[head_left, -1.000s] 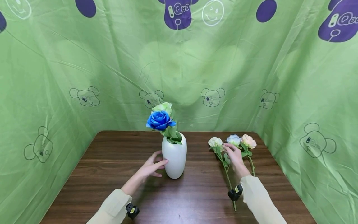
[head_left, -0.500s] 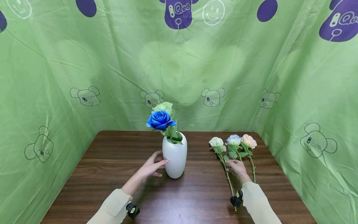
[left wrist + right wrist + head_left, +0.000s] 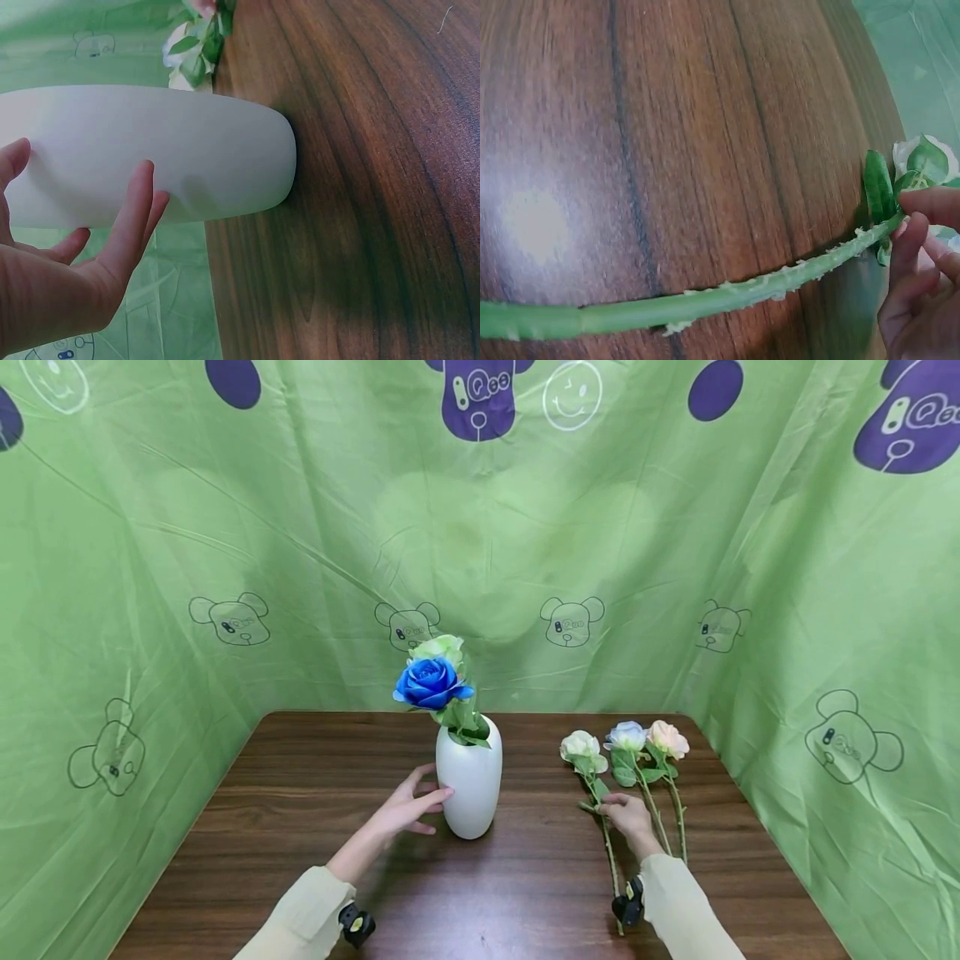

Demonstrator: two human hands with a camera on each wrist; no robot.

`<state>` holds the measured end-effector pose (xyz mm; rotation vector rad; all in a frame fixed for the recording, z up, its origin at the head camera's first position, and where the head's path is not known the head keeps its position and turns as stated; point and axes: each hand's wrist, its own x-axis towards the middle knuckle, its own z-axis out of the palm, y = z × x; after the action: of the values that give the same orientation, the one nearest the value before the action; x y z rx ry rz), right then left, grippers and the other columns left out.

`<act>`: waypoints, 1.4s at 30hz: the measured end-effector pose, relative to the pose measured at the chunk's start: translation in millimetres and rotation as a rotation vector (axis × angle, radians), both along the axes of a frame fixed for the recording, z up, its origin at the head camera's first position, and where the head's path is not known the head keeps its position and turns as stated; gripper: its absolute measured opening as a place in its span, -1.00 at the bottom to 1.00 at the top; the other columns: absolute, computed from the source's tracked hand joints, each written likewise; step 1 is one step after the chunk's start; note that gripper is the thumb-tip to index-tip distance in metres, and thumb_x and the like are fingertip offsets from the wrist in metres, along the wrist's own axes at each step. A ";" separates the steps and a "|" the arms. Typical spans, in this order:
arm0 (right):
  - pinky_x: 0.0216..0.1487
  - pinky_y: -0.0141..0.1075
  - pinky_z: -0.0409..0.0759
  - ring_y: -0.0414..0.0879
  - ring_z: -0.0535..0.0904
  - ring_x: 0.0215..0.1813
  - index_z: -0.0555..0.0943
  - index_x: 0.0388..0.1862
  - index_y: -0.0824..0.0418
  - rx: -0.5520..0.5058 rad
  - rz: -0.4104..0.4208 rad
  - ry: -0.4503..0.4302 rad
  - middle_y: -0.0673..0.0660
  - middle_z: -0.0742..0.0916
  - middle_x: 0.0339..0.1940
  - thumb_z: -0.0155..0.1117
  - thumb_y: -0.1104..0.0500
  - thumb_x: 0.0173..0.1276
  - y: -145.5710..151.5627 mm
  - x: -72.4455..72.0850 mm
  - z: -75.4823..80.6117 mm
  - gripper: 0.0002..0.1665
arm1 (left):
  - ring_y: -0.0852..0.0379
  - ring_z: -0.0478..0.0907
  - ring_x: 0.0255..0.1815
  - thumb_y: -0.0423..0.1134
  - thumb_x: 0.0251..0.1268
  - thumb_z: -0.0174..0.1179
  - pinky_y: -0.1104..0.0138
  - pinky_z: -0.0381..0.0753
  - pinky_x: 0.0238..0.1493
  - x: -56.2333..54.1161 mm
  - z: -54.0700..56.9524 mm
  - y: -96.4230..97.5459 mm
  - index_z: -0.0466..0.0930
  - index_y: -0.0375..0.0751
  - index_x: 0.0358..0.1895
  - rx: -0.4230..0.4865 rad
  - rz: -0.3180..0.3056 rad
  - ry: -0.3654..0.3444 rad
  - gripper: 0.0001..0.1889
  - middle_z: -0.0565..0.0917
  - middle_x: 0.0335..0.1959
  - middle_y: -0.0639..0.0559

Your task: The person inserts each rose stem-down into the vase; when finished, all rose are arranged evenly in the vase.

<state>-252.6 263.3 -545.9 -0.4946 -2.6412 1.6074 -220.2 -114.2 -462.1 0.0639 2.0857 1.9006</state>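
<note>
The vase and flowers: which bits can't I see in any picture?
Head view: lower stem of the blue flower, hidden inside the vase.
Head view: part of the green flower, hidden behind the blue flower.
Head and right wrist views: some stem of the white flower, covered by the right hand.

White glare lies on the table (image 3: 705,150), well apart from the right hand (image 3: 924,285). Beside the left hand (image 3: 71,289), soft shadows fall on the vase (image 3: 180,142). The head view is bright.
</note>
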 end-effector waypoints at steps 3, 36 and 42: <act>-0.68 -0.45 0.35 -0.18 0.49 -0.64 0.48 -0.05 0.47 -0.134 -0.006 0.008 0.12 0.62 -0.52 0.19 0.35 0.07 -1.9 -2.0 0.2 -0.58 | -0.21 0.43 -0.05 0.00 0.07 0.22 0.06 0.57 -0.39 0.1 0.4 0.1 0.04 -0.11 0.29 -0.001 0.001 0.000 -0.24 0.29 0.09 -0.31; -0.56 -0.45 0.51 -0.16 0.54 -0.56 0.42 0.07 0.30 -0.760 0.192 0.632 0.10 0.65 -0.36 0.24 0.31 0.16 -38.5 -24.3 93.1 -0.54 | -0.32 0.38 -0.03 -0.07 0.14 0.17 0.05 0.57 -0.42 0.1 1.1 1.2 0.02 -0.17 0.30 0.019 -0.004 0.005 -0.29 0.26 0.10 -0.37; -0.54 -0.49 0.47 -0.20 0.49 -0.56 0.36 0.02 0.27 -0.917 0.009 0.570 0.09 0.62 -0.39 0.13 0.38 0.22 -59.5 -1.2 160.6 -0.63 | -0.31 0.38 -0.02 -0.06 0.12 0.18 0.05 0.57 -0.41 0.6 3.1 1.4 0.02 -0.17 0.30 0.020 -0.003 0.006 -0.27 0.27 0.09 -0.37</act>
<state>-253.9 203.8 -385.4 0.0142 -1.4231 2.4300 -219.6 -112.8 -459.0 0.0767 2.0696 1.9214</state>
